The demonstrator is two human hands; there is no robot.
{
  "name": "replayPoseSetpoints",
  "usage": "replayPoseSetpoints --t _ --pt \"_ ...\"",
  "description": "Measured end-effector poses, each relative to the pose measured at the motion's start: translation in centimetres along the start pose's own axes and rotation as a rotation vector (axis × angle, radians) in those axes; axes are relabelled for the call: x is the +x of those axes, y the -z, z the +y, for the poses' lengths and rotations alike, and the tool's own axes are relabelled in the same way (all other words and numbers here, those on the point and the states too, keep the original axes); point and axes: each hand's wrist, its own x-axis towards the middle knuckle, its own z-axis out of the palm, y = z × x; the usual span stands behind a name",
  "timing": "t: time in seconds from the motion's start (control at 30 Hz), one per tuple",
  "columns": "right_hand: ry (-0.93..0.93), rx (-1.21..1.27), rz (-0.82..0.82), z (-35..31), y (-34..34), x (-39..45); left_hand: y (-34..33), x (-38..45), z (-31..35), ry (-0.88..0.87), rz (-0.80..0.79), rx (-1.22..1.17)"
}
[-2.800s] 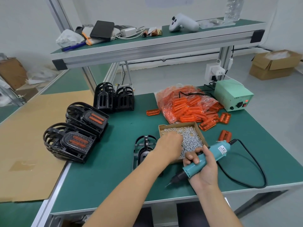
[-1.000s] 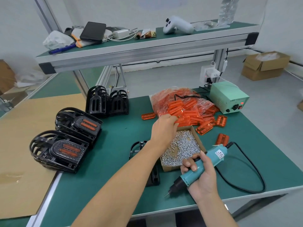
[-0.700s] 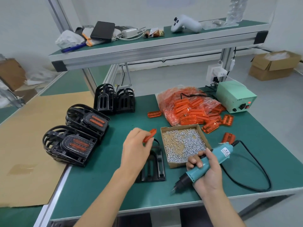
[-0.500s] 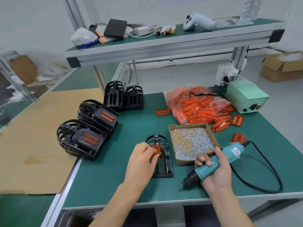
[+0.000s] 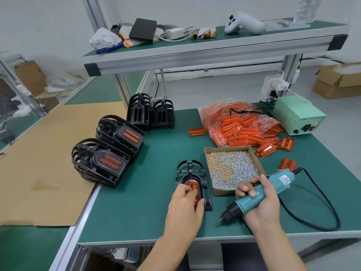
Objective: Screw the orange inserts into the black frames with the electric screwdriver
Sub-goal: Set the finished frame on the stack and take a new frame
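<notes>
Black frames (image 5: 109, 161) with orange inserts already in them lie in two stacks by the left edge of the green table (image 5: 136, 208), and two more stand up near the back edge. A clear bag (image 5: 242, 124) full of orange inserts sits toward the back right corner, next to a green power box (image 5: 297, 116). A flat cardboard box (image 5: 232, 169) of little silver screws sits in the middle. Just left of it lies one black frame (image 5: 190, 173), near the front edge. The left hand (image 5: 183, 210) pinches an orange insert (image 5: 192, 190) and holds it down in this frame. The right hand (image 5: 261, 202) wraps its fingers around the blue electric screwdriver (image 5: 259, 192), tip pointing down at the table and touching nothing.
</notes>
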Motion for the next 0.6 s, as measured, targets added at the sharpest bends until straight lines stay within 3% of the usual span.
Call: replayPoseSetpoints --t 0.17,0.6 --pt "0.006 0.006 0.005 0.0 -0.2 0.0 1.3 0.0 -1.2 -0.142 0.081 0.057" --pt "0.008 -0.013 -0.031 -0.2 -0.2 -0.2 2.5 2.4 -4.9 -0.297 -0.176 -0.064"
